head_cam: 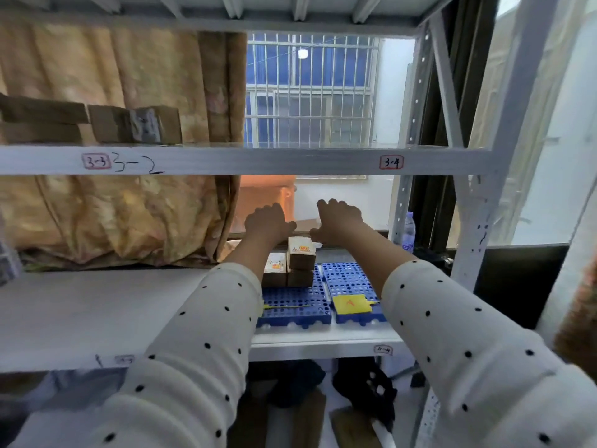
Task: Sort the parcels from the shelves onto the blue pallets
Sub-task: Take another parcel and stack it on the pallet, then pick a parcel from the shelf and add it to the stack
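Two hands are stretched forward over the white metal shelf board [97, 305], the left hand [268, 219] just beside the right hand [337, 221]. Below and between them, a stack of small brown cardboard parcels [295, 265] is set on the left blue perforated plastic pallet [294, 305]. Under the right hand, a second blue perforated plastic pallet [350, 286] is placed, with a yellow paper card [350, 303] on it. Left of the left hand, a tan crumpled curtain [113, 215] hangs behind the shelf. Above and left of the hands, flat brown cardboard boxes [97, 124] are stacked on the upper shelf. Right of the right hand, a clear plastic bottle [408, 231] stands behind the upright.
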